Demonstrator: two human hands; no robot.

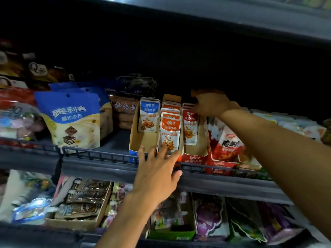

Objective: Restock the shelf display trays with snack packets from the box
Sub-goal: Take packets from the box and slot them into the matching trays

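Three cardboard display trays stand side by side on the middle shelf. The left tray (138, 140) holds a blue-topped fish snack packet (149, 115). The middle tray (171, 98) is packed with several orange-topped packets (170, 133). The right tray (194, 151) holds red-topped packets (190, 127). My left hand (157, 169) reaches up with straight, spread fingers touching the front of the middle tray and its front orange packet. My right hand (209, 104) reaches over the back of the red tray, fingers bent onto the tops of the red packets. The supply box is out of view.
A blue and cream wafer bag (71, 120) stands left of the trays, and brown cake packs (123, 113) behind it. Red snack bags (227, 145) fill the shelf to the right. A dark shelf rail (100, 156) runs along the front. The lower shelf holds mixed packets.
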